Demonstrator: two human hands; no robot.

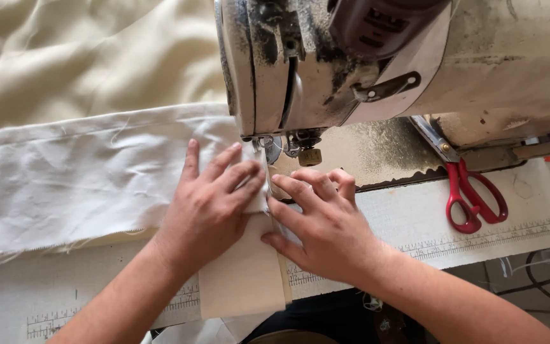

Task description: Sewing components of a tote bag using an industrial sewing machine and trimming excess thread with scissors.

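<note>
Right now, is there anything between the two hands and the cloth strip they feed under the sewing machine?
Nothing visible. The left hand and right hand press flat on the cloth strip, right before the needle area. The red scissors lie apart, to the right.

A: Location type?
B: Sewing workshop. Worn industrial sewing machine (351, 64), paint chipped, metal scuffed.
A: Other evidence?
B: Ruler scale printed along the tabletop (479, 239), red-handled scissors (472, 197) parked by the machine, cream fabric (97, 57) piled behind a white strip (84, 172).
</note>
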